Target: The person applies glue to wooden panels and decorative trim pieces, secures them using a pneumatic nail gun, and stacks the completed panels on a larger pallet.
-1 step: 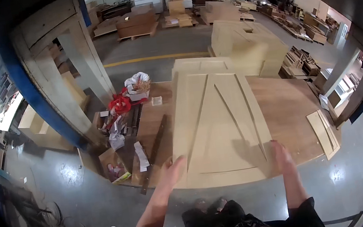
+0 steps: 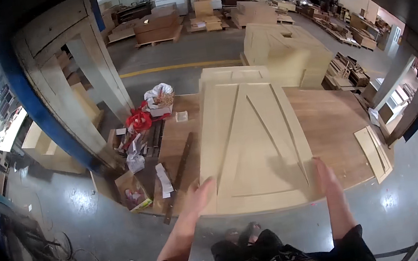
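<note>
A pale cream door panel [image 2: 247, 152] lies lengthwise before me, with long slanting mouldings and a straight one across its near end. My left hand [image 2: 200, 198] is at its left edge near the close corner, thumb toward the panel. At the opposite edge my right hand [image 2: 325, 177] grips in the same way. The fingers of both hands are largely hidden along the sides. A similar cream panel [image 2: 233, 72] shows past the far end, partly covered by the front one. Both rest over a brown wooden worktop [image 2: 327, 132].
A narrow cream panel [image 2: 373, 154] lies at the worktop's right edge. To the left are a dark strip [image 2: 179, 177], red cloth [image 2: 139, 120] and an open cardboard box [image 2: 133, 191]. Posts stand on both sides; a large cream stack [image 2: 284, 56] is behind.
</note>
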Tool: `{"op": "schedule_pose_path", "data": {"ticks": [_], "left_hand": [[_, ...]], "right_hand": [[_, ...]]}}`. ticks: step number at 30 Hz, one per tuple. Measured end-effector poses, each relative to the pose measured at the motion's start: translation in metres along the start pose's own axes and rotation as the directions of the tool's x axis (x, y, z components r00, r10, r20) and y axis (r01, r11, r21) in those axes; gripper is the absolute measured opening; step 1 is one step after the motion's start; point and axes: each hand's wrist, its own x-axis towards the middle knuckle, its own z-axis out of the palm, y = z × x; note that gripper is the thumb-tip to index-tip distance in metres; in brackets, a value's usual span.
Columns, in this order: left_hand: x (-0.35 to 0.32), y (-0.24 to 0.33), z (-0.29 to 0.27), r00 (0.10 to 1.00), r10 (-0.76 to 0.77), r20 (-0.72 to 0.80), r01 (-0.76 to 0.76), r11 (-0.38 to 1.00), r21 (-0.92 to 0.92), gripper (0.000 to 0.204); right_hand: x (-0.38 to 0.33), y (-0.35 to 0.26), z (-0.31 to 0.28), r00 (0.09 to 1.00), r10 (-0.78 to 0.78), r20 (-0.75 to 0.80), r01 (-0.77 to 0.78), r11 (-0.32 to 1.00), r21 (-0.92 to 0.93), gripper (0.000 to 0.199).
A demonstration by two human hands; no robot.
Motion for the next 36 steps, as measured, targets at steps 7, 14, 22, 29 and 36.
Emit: {"op": "schedule_pose_path", "data": {"ticks": [7,14,22,29,36], "left_hand": [[0.066,0.061,0.001,0.959,0.271,-0.086,0.008,0.274,0.962,0.065],[0.072,-0.005,0.009,0.984,0.178,-0.004,-0.148,0.832,0.535,0.087],[0.068,-0.016,0.028,0.986,0.163,-0.018,-0.164,0.984,-0.076,0.064],[0.077,-0.033,0.026,0.988,0.123,-0.097,-0.114,0.989,0.098,0.062],[0.073,0.007,0.029,0.999,0.053,0.005,-0.053,0.997,0.06,0.067]], "right_hand": [[0.103,-0.027,0.042,0.998,-0.054,-0.044,0.032,0.916,-0.4,0.051],[0.109,0.063,0.029,0.833,-0.525,0.175,0.533,0.676,-0.508,0.054],[0.068,0.031,0.048,0.89,-0.456,-0.027,0.408,0.819,-0.403,0.047],[0.083,0.046,0.037,0.94,-0.334,0.065,0.339,0.935,-0.105,0.045],[0.103,0.036,0.002,0.914,-0.356,0.193,0.4,0.721,-0.566,0.047]]}}
